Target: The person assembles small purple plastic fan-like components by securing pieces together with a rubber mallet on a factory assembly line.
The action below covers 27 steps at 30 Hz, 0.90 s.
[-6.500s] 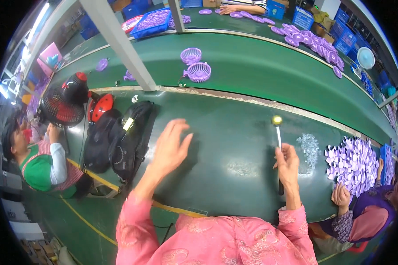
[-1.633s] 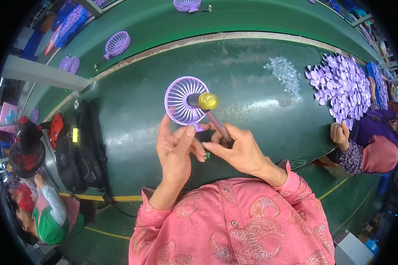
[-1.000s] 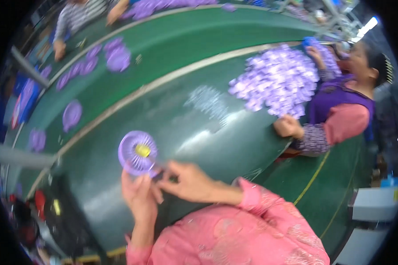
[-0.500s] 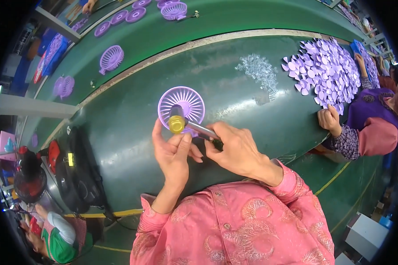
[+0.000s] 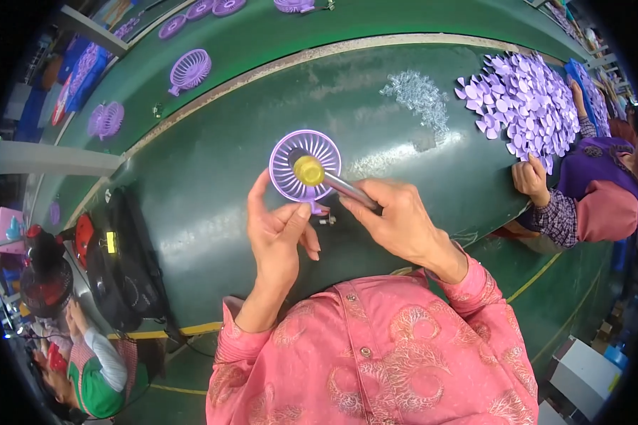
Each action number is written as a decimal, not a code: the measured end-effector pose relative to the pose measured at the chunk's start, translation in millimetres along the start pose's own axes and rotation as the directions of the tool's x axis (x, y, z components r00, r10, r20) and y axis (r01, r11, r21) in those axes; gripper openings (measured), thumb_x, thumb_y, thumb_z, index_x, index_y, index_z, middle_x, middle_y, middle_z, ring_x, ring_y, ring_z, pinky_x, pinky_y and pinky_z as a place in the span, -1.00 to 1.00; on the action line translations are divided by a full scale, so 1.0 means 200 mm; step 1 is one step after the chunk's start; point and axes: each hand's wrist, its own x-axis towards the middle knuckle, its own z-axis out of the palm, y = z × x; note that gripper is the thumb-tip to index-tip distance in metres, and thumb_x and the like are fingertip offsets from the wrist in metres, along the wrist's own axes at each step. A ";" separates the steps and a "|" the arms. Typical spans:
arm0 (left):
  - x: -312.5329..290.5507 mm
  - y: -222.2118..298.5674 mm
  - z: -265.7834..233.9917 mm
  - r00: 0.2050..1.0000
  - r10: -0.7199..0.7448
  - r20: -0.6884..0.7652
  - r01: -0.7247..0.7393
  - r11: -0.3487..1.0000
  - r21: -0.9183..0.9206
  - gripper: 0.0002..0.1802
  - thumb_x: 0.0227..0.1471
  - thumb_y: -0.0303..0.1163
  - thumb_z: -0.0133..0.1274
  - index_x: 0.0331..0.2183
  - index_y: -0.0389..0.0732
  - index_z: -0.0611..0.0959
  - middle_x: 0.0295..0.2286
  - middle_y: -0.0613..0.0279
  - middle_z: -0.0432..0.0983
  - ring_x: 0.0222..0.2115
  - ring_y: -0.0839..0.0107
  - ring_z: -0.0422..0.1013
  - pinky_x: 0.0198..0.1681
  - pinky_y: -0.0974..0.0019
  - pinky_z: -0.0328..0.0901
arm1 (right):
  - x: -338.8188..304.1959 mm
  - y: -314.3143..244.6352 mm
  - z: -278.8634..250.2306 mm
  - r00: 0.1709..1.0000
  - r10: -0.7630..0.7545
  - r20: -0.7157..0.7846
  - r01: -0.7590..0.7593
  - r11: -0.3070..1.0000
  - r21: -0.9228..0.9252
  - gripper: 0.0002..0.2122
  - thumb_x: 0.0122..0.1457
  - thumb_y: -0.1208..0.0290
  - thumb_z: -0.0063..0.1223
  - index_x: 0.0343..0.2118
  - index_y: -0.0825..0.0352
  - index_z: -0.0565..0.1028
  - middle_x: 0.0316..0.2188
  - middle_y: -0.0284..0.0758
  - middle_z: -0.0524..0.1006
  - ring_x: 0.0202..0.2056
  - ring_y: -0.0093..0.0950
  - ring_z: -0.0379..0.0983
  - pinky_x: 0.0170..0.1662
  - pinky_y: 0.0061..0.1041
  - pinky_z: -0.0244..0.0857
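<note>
My left hand (image 5: 275, 241) is closed on a round purple fan housing (image 5: 322, 146) with slatted walls, gripping it by its lower rim near a short stem. The open side of the housing faces up, and thin wires with a small metal part (image 5: 326, 220) hang by the stem. In my right hand (image 5: 404, 225) is the metal handle of a mallet (image 5: 309, 171). Its translucent yellow face lies over the inside of the housing, with the dark rest of the head behind it. Whether the mallet touches the housing's centre I cannot tell.
On the green worktop (image 5: 213, 241) lie a pile of lilac fan blades (image 5: 524, 106) and a heap of small clear parts (image 5: 420, 99). More purple housings (image 5: 190, 69) sit on the conveyor beyond the ledge. A black bag (image 5: 124, 269) is at left; a co-worker's hand (image 5: 532, 178) rests at right.
My hands have shifted right with the housing and the mallet, and the mallet head sits further inside the rim. The wires by the stem have come into sight.
</note>
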 end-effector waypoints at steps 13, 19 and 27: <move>-0.02 -0.01 -0.04 0.960 -0.245 0.134 0.267 0.946 -0.185 -0.23 0.12 -0.40 0.10 0.19 -0.36 0.04 -0.38 -0.02 0.55 -0.65 0.37 0.47 -0.70 0.42 0.39 | -0.04 0.01 0.15 0.916 -0.395 0.077 0.398 0.863 -0.312 -0.63 -0.10 0.60 0.14 -0.14 0.33 0.51 -0.20 -0.27 0.47 -0.44 -0.31 0.55 -0.52 -0.39 0.42; -0.07 0.07 -0.03 0.993 -0.051 0.108 0.059 0.996 -0.070 -0.34 0.10 -0.47 0.09 0.17 -0.34 0.20 -0.24 -0.11 0.53 -0.52 0.24 0.53 -0.50 0.31 0.48 | 0.04 0.00 0.06 0.920 -0.374 -0.118 0.364 0.926 -0.101 -0.84 -0.01 0.55 0.19 -0.33 0.41 0.55 -0.42 -0.26 0.48 -0.54 -0.36 0.50 -0.51 -0.46 0.36; -0.01 -0.06 -0.01 0.610 0.519 0.599 -0.692 -0.018 0.722 -0.52 -0.18 -0.38 0.27 -0.13 -0.23 0.59 -0.10 0.12 0.40 -0.06 0.13 0.34 -0.01 0.06 0.22 | 0.20 0.12 0.00 0.949 0.314 0.041 -0.308 0.884 0.352 -0.80 0.11 0.39 0.23 -0.38 0.48 0.61 -0.58 -0.26 0.58 -0.53 -0.65 0.43 -0.49 -0.50 0.28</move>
